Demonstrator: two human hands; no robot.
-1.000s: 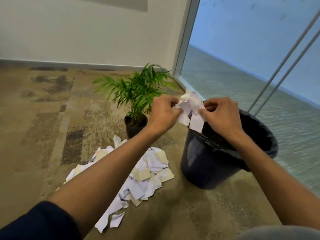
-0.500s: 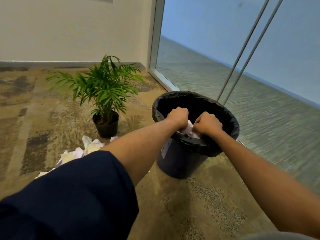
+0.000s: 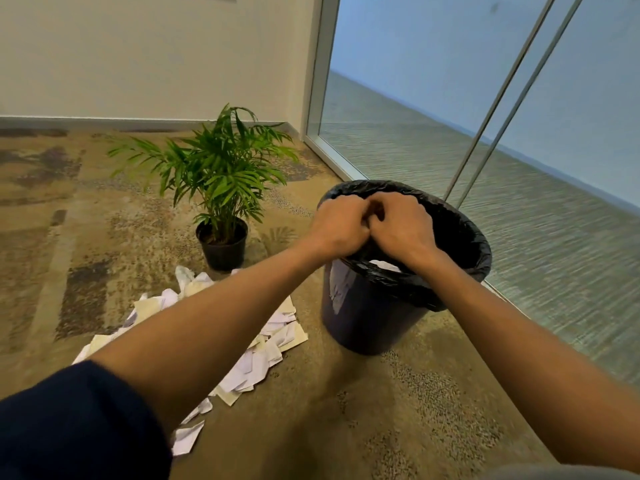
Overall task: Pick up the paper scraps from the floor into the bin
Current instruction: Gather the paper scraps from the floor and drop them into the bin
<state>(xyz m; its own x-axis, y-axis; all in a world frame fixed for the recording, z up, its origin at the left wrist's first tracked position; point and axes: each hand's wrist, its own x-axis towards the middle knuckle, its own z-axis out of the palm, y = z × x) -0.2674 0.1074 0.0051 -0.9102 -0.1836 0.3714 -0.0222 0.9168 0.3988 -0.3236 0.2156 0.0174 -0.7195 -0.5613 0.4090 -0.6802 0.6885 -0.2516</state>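
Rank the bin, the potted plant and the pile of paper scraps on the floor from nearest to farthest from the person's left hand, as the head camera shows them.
1. Bin: the left hand is right over its rim.
2. Potted plant: to the hand's left, on the carpet near the wall.
3. Paper scraps: on the floor, lower left, under the forearm.
The plant and scraps are nearly too close to call.

Head camera, single view, tilted forward and down

It looks along both forearms to the bin [image 3: 367, 317] close ahead, carpeted floor [image 3: 311, 427] below, toward the corner of wall [image 3: 138, 57] and glass [image 3: 433, 81].
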